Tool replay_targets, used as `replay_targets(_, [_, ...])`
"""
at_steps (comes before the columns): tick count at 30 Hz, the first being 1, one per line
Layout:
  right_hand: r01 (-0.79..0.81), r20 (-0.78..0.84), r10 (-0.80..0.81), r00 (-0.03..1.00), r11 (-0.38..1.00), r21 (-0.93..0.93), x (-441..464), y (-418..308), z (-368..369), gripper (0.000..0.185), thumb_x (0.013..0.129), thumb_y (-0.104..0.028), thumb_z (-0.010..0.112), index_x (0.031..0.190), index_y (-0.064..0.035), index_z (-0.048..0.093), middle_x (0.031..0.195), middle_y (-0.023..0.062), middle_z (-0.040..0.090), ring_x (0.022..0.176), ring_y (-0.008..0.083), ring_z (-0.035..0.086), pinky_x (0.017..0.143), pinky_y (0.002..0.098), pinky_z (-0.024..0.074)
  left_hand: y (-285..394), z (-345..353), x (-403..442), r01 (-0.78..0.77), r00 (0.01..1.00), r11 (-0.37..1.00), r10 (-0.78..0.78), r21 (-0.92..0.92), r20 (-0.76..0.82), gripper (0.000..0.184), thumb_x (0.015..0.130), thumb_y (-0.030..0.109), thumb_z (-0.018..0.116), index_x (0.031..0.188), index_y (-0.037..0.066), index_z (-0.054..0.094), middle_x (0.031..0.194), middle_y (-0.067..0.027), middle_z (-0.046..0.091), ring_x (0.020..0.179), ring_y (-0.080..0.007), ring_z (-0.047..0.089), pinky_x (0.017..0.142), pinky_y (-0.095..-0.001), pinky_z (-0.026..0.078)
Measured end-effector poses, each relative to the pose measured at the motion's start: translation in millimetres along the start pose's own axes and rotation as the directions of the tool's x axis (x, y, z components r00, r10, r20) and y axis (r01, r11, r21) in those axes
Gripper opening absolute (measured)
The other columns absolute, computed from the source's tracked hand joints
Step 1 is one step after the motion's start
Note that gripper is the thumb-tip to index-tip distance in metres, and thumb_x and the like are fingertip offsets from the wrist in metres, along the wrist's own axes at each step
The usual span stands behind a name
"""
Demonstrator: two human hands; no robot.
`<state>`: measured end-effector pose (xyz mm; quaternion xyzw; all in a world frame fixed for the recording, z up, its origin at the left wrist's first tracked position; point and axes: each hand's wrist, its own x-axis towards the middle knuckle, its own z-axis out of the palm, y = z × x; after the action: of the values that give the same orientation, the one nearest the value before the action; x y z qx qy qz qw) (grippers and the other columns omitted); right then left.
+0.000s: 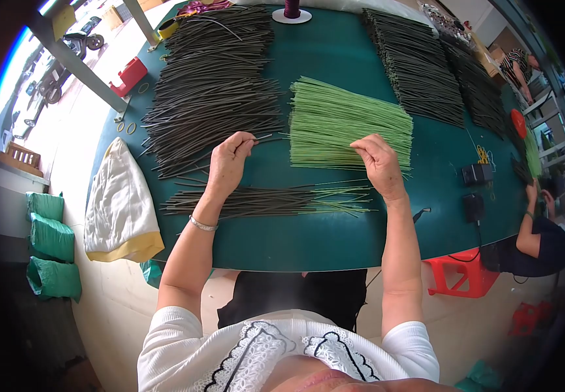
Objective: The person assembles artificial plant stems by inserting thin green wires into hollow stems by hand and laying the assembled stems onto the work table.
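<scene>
My left hand [229,163] is closed in a pinch on a thin dark tube [268,138], whose end points right, toward the green pile. Across from it, my right hand [380,164] pinches a thin green stick over the right part of the pile of green sticks [341,121]; that stick blends with those behind it. Left of the green pile spreads a large heap of dark tubes [214,98]. Nearer my body, below both hands, lies a row of dark tubes with green sticks protruding from their right ends [341,199].
More dark tubes [419,72] lie at the far right of the green table [295,245]. A white cloth cover [122,202] sits at the left edge. Black adapters [475,175] and a red stool [462,274] are at right. A co-worker [537,245] sits beyond.
</scene>
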<state>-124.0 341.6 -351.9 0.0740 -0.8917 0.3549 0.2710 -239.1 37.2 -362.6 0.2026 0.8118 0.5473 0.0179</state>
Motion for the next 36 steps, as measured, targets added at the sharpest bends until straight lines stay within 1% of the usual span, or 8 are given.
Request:
replay_targets(11, [0.011,0.031,-0.011,0.999,1.000,0.001,-1,-4,3,0.010,0.090,0.002,0.068,0.099,-0.0014,0.069,0.087,0.0074,0.065,0.080,0.0232,0.062,0.071,0.0321,0.0504,1,1,-1,-0.015,0.999,0.999,0.014,0.038,0.029,0.014,0.100,0.009,0.060,0.103,-0.001,0.069,0.085,-0.0007,0.066,0.075,-0.0075,0.051,0.068,-0.0225,0.046])
replay_targets(14, [0.012,0.051,-0.009,0.999,0.998,-0.063,-1,-3,2,0.008,0.088,-0.003,0.069,0.096,-0.0052,0.070,0.087,0.0061,0.066,0.083,0.0245,0.063,0.072,0.0351,0.0544,4,0,-3,0.001,0.999,0.994,-0.005,0.107,0.039,0.013,0.098,0.009,0.062,0.101,-0.001,0.070,0.085,-0.0042,0.068,0.075,-0.0125,0.057,0.071,-0.0271,0.049])
replay_targets(16, [0.031,0.065,-0.027,0.997,0.998,-0.060,-2,-6,3,0.009,0.088,-0.003,0.070,0.096,-0.0049,0.070,0.088,0.0060,0.066,0.084,0.0246,0.063,0.073,0.0356,0.0545,2,1,-3,-0.355,0.926,0.850,0.377,0.390,0.023,0.012,0.095,0.009,0.065,0.099,0.000,0.070,0.084,-0.0091,0.069,0.077,-0.0215,0.062,0.074,-0.0334,0.051])
replay_targets(20, [0.085,0.165,-0.082,0.983,0.996,-0.011,-3,-26,21,0.012,0.087,-0.005,0.071,0.099,-0.0031,0.069,0.090,0.0065,0.066,0.089,0.0252,0.063,0.076,0.0373,0.0544,23,15,-16,-0.483,0.875,0.800,0.437,0.355,0.207,0.010,0.092,0.010,0.067,0.096,0.001,0.071,0.080,-0.0098,0.068,0.077,-0.0272,0.063,0.076,-0.0369,0.048])
replay_targets(23, [0.063,0.204,-0.082,0.976,0.993,0.096,-1,-41,26,0.014,0.086,-0.004,0.071,0.099,-0.0020,0.068,0.091,0.0075,0.066,0.092,0.0255,0.062,0.077,0.0378,0.0540,29,20,-23,-0.518,0.853,0.786,0.445,0.337,0.274,0.009,0.092,0.010,0.067,0.096,0.002,0.071,0.079,-0.0095,0.068,0.076,-0.0269,0.063,0.076,-0.0372,0.047])
replay_targets(29, [-0.032,0.132,0.030,0.991,0.999,0.013,-3,-15,0,0.008,0.085,-0.002,0.074,0.091,-0.0018,0.068,0.083,0.0057,0.065,0.075,0.0221,0.062,0.063,0.0328,0.0490,24,10,-20,-0.437,0.899,0.818,0.385,0.375,0.206,0.010,0.091,0.010,0.068,0.094,0.003,0.074,0.079,-0.0097,0.070,0.075,-0.0262,0.065,0.078,-0.0363,0.049])
replay_targets(34, [-0.017,0.384,-0.031,0.923,0.993,0.120,-6,-30,15,0.008,0.084,-0.004,0.075,0.089,-0.0021,0.069,0.080,0.0056,0.064,0.075,0.0203,0.062,0.066,0.0337,0.0485,32,11,-25,-0.507,0.803,0.809,0.317,0.298,0.505,0.012,0.090,0.013,0.070,0.093,0.002,0.074,0.082,-0.0108,0.070,0.080,-0.0283,0.066,0.079,-0.0393,0.051])
replay_targets(36, [-0.124,0.434,0.048,0.900,0.981,0.148,-4,-40,4,0.010,0.085,-0.008,0.076,0.089,-0.0016,0.070,0.081,0.0062,0.065,0.076,0.0218,0.062,0.068,0.0348,0.0492,33,8,-21,-0.486,0.831,0.829,0.341,0.276,0.439,0.013,0.090,0.013,0.070,0.094,0.001,0.073,0.087,-0.0116,0.070,0.083,-0.0292,0.066,0.079,-0.0407,0.051])
